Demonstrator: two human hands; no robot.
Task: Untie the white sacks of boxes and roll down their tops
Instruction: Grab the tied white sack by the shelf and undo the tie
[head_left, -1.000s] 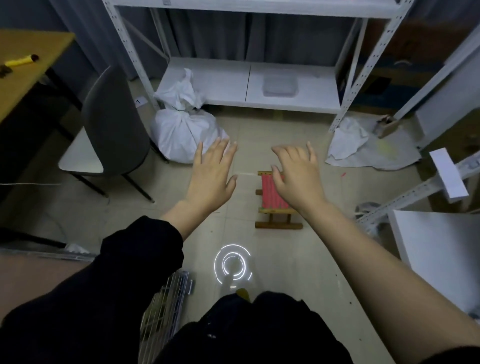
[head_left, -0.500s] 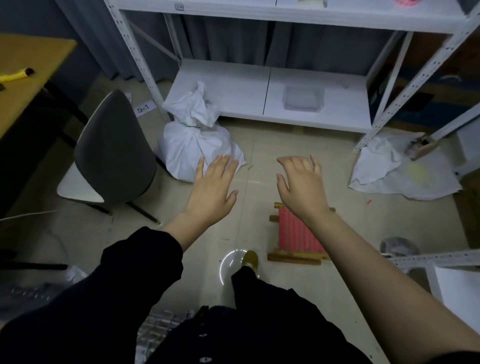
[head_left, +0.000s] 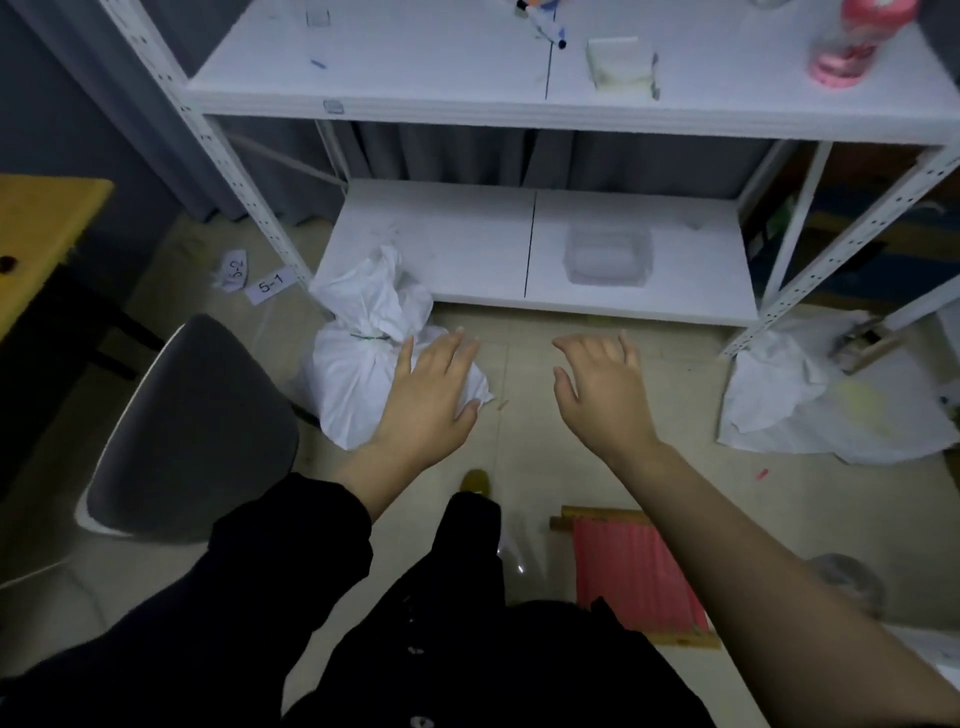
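Left of centre, the tied white sack (head_left: 363, 374) is now seen closer than a second ago, its green tie not yet undone. The left hand (head_left: 431, 395), fingers spread and empty, has been brought over it; the right hand (head_left: 602, 395), loosely curved and empty, is held over bare floor.

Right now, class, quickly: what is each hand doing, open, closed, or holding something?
Left hand: open, fingers straight, in front of the tied white sack; contact cannot be told.
Right hand: open, fingers loosely bent, holding nothing.
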